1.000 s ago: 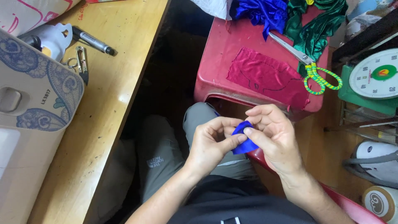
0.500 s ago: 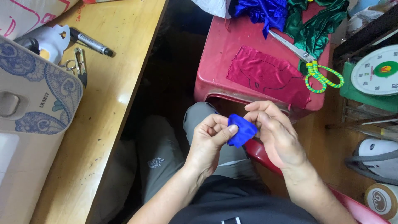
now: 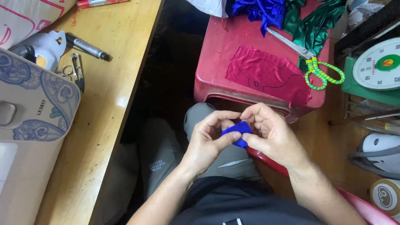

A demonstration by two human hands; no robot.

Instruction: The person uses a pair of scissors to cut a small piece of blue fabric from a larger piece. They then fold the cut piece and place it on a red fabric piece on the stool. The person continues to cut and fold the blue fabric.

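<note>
A small piece of blue fabric [image 3: 236,132] is pinched between both my hands above my lap. My left hand [image 3: 208,139] grips its left side with thumb and fingers. My right hand [image 3: 271,133] holds its right side, fingers curled over the top. Most of the fabric is hidden by my fingers. My grey trousers [image 3: 166,162] lie below.
A red plastic stool [image 3: 216,71] ahead carries a magenta fabric piece [image 3: 266,73], scissors with yellow-green handles [image 3: 310,62], and blue and green satin [image 3: 266,10]. At left, a wooden table [image 3: 112,75] bears a sewing machine [image 3: 29,121], thread snips [image 3: 77,71] and a marker [image 3: 85,46]. A scale [image 3: 381,66] stands at right.
The blue fabric has been folded smaller between my fingers, and both hands have closed tighter around it. The view has shifted slightly.
</note>
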